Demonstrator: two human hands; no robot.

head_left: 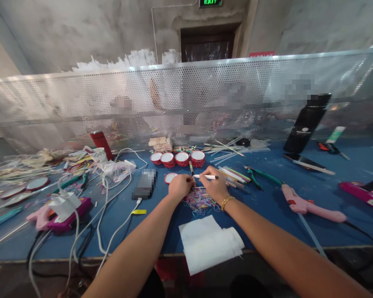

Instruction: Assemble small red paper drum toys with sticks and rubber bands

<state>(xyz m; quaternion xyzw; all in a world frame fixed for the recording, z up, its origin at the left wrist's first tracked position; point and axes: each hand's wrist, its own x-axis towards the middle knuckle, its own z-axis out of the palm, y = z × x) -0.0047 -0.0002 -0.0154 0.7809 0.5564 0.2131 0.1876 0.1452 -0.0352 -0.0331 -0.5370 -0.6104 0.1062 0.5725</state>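
Note:
My right hand [216, 186], with a gold bracelet at the wrist, is closed around a white marker pen [207, 176]. The pen lies nearly level, its tip pointing left toward my left hand. Fingers pinched together, my left hand [180, 187] meets the pen's tip; whatever it holds is too small to make out. Just beyond the fingertips is a small, narrow piece, pale green and dark [191, 167]. Beneath both hands spreads a pile of colourful rubber bands [200, 200]. A red-rimmed white disc [170, 178] is partly covered by my left hand.
Stacks of red-rimmed discs [182, 158] stand beyond my hands. White cloth [211, 244] overhangs the front edge. Leftward are a phone [144, 184], cables and a red flask [101, 144]; rightward, colored sticks [236, 176], pliers [264, 176], a pink glue gun [311, 205] and a black bottle [306, 124].

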